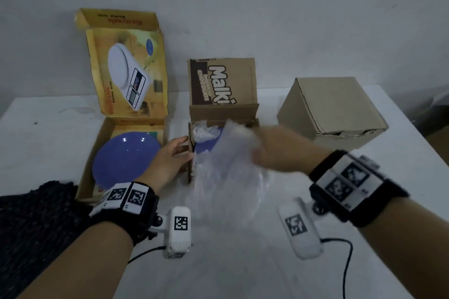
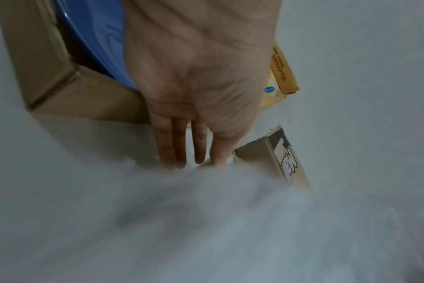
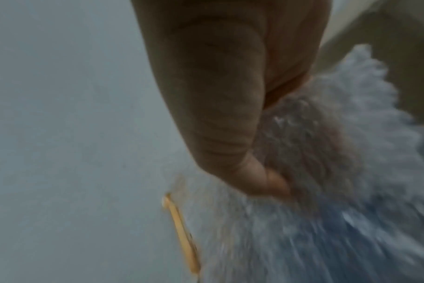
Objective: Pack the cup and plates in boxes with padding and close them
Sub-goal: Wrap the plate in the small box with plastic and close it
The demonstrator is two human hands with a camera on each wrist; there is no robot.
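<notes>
Three boxes stand on your desk (image 1: 243,262): the yellow scale box (image 1: 126,114) on your left, lid up, the brown chocolate box (image 1: 223,109) in the middle, flaps up, and the plain box (image 1: 332,111) on your right, already shut. Two blue plates show: one plate (image 1: 124,158) lies flat in the yellow box, the second plate (image 1: 206,145) sits in the middle box, partly under padding. No cup is visible; it may be in the shut box.

Your right hand (image 1: 274,150) grips one sheet of bubble wrap (image 1: 223,177), thumb pinched onto it, directly over the middle box; the sheet's long side trails back toward you. Your left hand (image 1: 170,160), fingers (image 2: 179,145) straight, rests against that box's left wall, steadying it. So the sheet likely goes straight down and forward from your right hand.
</notes>
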